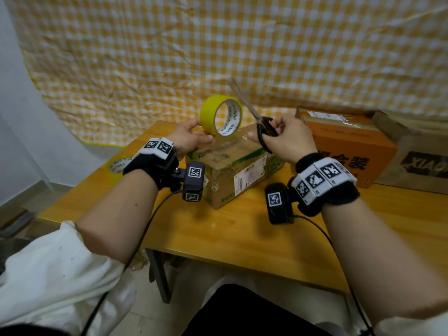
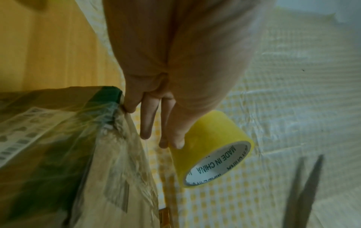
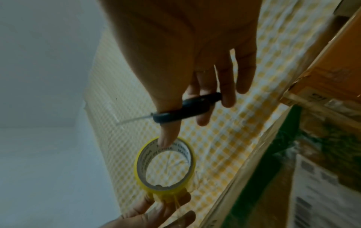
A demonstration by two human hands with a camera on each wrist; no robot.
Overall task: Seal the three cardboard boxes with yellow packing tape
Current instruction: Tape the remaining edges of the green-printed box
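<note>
Partly blurred, scissors (image 1: 260,122) in right hand (image 1: 283,139); left hand (image 1: 186,137) holds tape roll (image 1: 221,115).

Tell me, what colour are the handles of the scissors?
Black. The scissors handles show best in the head view, looped around the right hand fingers.

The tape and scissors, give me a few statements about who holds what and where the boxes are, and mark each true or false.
1. The left hand holds the tape roll. True.
2. The scissors lie on the table. False: the right hand holds them, blades pointing up.
3. A second tape roll lies on the table at the left. True.
4. The tape roll rests flat on the green-printed box. False: it is held above the box.
5. The orange box stands right of the green-printed box. True.
</note>
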